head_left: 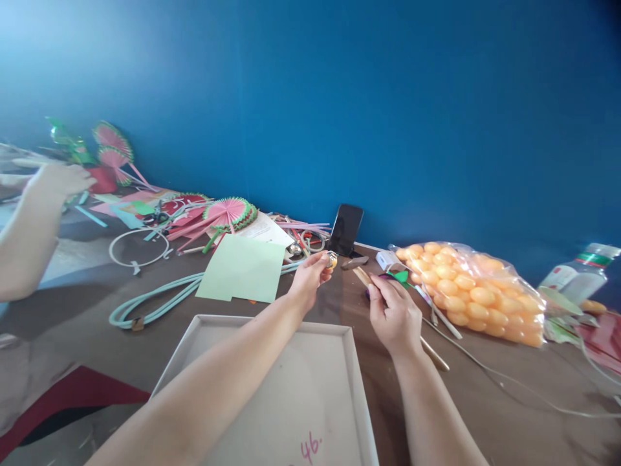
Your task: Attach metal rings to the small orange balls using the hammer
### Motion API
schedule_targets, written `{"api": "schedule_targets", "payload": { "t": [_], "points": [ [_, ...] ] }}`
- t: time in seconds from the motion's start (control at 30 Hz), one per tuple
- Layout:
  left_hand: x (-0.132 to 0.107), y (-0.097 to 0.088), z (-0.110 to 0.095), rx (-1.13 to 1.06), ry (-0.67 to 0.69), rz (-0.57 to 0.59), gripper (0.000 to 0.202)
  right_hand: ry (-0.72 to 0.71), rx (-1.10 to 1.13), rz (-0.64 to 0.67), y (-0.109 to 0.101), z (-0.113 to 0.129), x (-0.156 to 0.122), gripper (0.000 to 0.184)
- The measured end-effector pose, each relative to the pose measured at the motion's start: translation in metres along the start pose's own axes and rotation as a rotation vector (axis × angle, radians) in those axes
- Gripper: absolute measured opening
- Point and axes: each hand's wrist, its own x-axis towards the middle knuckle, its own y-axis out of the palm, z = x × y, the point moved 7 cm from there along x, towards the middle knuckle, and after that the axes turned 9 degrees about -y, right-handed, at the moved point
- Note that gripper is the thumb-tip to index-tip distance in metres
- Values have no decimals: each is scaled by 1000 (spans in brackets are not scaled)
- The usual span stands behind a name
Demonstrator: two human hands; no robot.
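Above the far edge of the shallow white box lid (286, 388), my left hand (308, 282) pinches a small round thing (332, 260), shiny and partly yellow; its kind is too small to make out. To the right, my right hand (394, 310) is closed around a slim wooden-handled tool (435, 355) that looks like a brush. Its flat, dark brown tip (354, 263) points toward the left hand, with a gap between them. The palm and fingers hide its middle. A dark phone (346, 230) stands upright behind both hands.
A clear bag of orange balls (466, 291) lies right, near a clear bottle (581, 275). Leftward are a pale green sheet (242, 268), coiled light-blue tubing (160, 304) and pink paper fans (229, 213). Another person's hand (61, 181) works at far left. A blue wall (310, 116) rises behind.
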Motion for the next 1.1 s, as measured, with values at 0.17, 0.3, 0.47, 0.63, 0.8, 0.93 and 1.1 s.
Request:
{"api": "schedule_targets", "payload": {
  "t": [0.17, 0.3, 0.47, 0.63, 0.8, 0.93, 1.1],
  "points": [
    [2, -7, -8, -20, 98, -111, 34, 36, 21, 264, 17, -4, -4, 23],
    [3, -12, -11, -13, 134, -168, 35, 66, 21, 472, 28, 0, -8, 25],
    [4, -13, -7, -6, 100, -168, 32, 83, 31, 614, 36, 8, -12, 24],
    [6, -13, -6, 0, 87, -152, 36, 104, 49, 718, 42, 9, -18, 20],
    [4, -12, -4, 10, 59, -149, 35, 140, 84, 818, 48, 7, -25, 16],
    [4, -11, -3, 42, 47, -146, 32, 197, 111, 706, 40, -2, -18, 20],
    [3, -5, 1, 68, 15, -68, 31, 388, -44, 288, 4, -36, 2, 26]
  ]
}}
